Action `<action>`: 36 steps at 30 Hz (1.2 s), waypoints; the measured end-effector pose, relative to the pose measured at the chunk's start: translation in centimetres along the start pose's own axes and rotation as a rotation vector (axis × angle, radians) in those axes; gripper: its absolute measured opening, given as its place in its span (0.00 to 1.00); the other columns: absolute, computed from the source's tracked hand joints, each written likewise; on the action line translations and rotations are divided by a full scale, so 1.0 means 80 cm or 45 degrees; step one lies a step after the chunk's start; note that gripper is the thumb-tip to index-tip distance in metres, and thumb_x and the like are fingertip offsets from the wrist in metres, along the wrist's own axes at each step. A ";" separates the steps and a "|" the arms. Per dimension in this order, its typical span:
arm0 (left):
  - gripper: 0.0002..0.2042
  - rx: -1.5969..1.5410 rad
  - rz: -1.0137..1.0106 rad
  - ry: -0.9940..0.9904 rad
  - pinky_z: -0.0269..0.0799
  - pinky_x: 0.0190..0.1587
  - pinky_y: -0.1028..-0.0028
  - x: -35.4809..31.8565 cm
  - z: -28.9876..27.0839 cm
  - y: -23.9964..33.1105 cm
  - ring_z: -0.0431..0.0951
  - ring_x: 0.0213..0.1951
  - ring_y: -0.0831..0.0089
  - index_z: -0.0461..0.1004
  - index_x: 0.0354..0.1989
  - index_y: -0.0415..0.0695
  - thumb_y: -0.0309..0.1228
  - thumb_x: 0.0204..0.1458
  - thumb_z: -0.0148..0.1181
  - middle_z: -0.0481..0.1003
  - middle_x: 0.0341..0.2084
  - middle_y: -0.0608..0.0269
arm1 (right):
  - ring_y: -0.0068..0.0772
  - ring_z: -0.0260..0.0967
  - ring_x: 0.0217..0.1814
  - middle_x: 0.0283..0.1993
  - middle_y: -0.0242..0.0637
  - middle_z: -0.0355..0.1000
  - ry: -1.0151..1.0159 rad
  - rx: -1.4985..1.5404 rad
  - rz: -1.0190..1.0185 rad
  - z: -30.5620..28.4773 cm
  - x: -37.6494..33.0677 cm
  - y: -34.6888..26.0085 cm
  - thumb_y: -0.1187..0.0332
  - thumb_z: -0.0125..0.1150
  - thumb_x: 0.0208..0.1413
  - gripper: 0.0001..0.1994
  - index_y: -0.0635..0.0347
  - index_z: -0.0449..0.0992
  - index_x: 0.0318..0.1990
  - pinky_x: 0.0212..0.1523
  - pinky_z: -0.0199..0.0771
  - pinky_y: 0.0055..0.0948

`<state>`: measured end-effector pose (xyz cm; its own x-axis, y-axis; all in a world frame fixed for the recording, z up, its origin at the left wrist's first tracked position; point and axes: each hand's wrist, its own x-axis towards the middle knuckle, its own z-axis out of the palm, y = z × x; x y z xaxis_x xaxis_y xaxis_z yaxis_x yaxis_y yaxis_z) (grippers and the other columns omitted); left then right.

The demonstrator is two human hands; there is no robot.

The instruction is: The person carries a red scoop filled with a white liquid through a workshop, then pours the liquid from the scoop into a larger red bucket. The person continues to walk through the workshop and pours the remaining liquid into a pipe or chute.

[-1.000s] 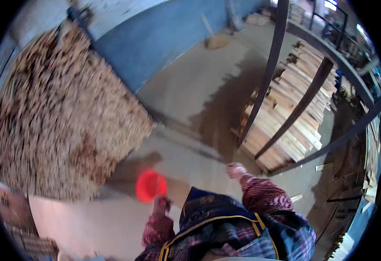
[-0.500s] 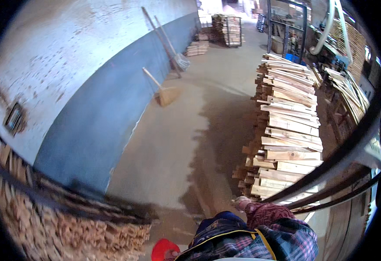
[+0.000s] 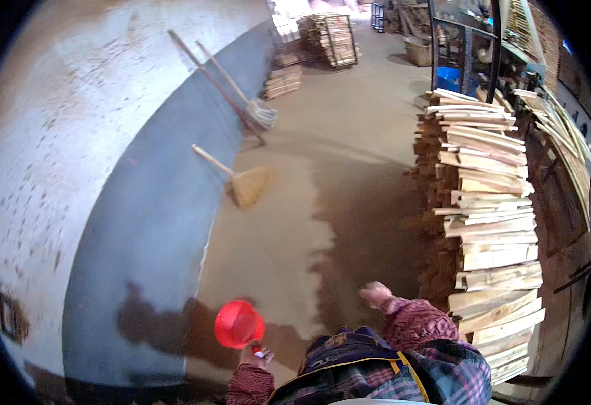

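My left hand (image 3: pixel 256 356) is closed round the handle of a red plastic dipper (image 3: pixel 240 322), whose round bowl points forward over the floor at the lower left. My right hand (image 3: pixel 376 295) hangs in front of my body with its fingers curled in, and I see nothing in it. It is apart from the long stack of sawn wood strips (image 3: pixel 498 256) on my right. Dark red knitted cuffs cover both wrists.
Along the blue-and-white wall (image 3: pixel 153 196) on the left lean a broom (image 3: pixel 249 186), a mop (image 3: pixel 260 113) and another long pole. Ahead stand a wood pile in a frame (image 3: pixel 332 42), a dark metal frame (image 3: pixel 467 61) and a blue tub (image 3: pixel 452 79). More wood strips (image 3: pixel 562 138) lie at the far right.
I have moved forward along the floor, past the wood pile at the lower left. The left hand with the red dipper has come up into fuller view. The right hand has swung slightly forward.
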<state>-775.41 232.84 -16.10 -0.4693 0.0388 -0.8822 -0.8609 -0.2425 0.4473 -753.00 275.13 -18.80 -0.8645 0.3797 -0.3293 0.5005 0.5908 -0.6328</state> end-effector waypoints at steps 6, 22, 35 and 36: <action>0.12 0.058 -0.498 -0.197 0.63 0.28 0.63 0.199 0.159 0.057 0.61 0.20 0.64 0.60 0.20 0.48 0.35 0.52 0.53 0.60 0.13 0.63 | 0.26 0.69 0.26 0.30 0.29 0.74 0.370 0.992 0.332 -0.161 0.312 0.096 0.61 0.62 0.55 0.15 0.61 0.79 0.45 0.26 0.70 0.27; 0.10 0.586 0.069 -0.999 0.65 0.26 0.67 0.436 1.097 0.318 0.68 0.22 0.66 0.65 0.16 0.43 0.31 0.47 0.51 0.66 0.15 0.59 | 0.45 0.72 0.43 0.40 0.39 0.75 0.112 -0.551 0.210 -0.290 0.468 0.480 0.56 0.61 0.48 0.15 0.51 0.78 0.40 0.41 0.72 0.46; 0.08 0.361 -0.198 -0.898 0.70 0.32 0.66 0.494 1.819 0.402 0.70 0.21 0.69 0.72 0.28 0.43 0.34 0.45 0.59 0.70 0.15 0.67 | 0.27 0.70 0.27 0.28 0.33 0.74 0.724 1.179 0.616 -1.092 1.267 0.517 0.60 0.62 0.52 0.20 0.63 0.77 0.49 0.30 0.71 0.27; 0.10 0.353 -0.214 -0.857 0.71 0.32 0.65 0.524 1.860 0.404 0.70 0.21 0.68 0.73 0.31 0.42 0.35 0.45 0.60 0.71 0.15 0.67 | 0.24 0.69 0.27 0.27 0.31 0.73 0.758 1.086 0.612 -1.130 1.306 0.524 0.58 0.62 0.54 0.20 0.64 0.77 0.49 0.29 0.70 0.26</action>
<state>-852.15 370.84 -16.76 -0.2694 0.6602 -0.7011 -0.9078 0.0687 0.4136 -818.22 403.94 -16.40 -0.3197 0.8467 -0.4254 0.3827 -0.2953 -0.8754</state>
